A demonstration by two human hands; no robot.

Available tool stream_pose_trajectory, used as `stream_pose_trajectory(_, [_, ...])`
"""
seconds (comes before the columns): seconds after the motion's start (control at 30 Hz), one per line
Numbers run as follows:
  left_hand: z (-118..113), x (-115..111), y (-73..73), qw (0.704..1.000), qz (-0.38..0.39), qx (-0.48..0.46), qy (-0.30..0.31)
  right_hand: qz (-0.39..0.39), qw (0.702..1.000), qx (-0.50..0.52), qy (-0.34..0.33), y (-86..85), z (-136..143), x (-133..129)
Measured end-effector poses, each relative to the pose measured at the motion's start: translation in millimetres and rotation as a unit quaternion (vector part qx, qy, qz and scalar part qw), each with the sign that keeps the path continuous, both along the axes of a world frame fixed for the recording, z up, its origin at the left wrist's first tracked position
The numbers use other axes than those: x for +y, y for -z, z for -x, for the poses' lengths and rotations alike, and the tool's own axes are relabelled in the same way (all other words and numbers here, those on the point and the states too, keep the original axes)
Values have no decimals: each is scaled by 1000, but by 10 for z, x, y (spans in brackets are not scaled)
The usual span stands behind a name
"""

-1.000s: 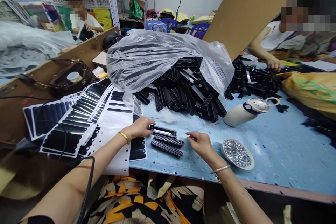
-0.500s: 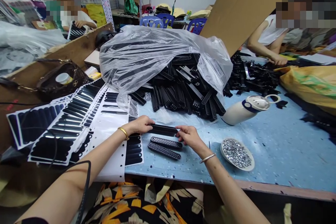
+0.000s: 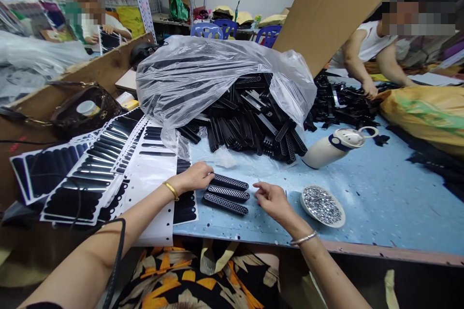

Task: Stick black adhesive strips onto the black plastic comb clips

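Observation:
Three black textured strips lie side by side on the blue table. My left hand has its fingers closed on the left end of the farthest strip. The middle strip and the nearest strip lie just below it, untouched. My right hand is off the strips' right ends, fingers apart and holding nothing. To its right stands a white bowl of small shiny pieces. Beyond the hands, a large heap of black pieces spills from a clear plastic bag.
Sheets of black stickers spread over the left side, near a brown handbag. A tilted white bottle is beyond the bowl. One person's hand is at another black pile at the right; another person sits back left.
The farthest strip now lies with its textured face up beside the other two. My right hand has let go of its right end and moved right.

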State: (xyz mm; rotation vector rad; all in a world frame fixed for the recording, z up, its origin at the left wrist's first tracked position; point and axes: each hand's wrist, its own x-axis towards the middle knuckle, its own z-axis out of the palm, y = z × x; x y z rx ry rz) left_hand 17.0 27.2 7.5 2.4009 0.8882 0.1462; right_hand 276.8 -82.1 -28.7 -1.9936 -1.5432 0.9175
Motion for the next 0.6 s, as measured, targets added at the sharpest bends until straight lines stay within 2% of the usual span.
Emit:
stream_pose_trajectory(0.17, [-29, -80, 35, 1000, -20, 17, 9, -29, 1000, -7, -2, 27, 148, -52])
stream_pose_trajectory(0.4, [194, -222, 6, 996, -54, 24, -71, -76, 995, -59, -2, -55, 164, -376])
stream_pose_trajectory(0.5, [285, -369, 35, 995, -43, 37, -83, -82, 995, -56, -21, -15, 292, -489])
stream_pose_trajectory(0.6, [348, -512, 52, 997, 6, 23, -68, -86, 995, -44, -32, 42, 391, -571])
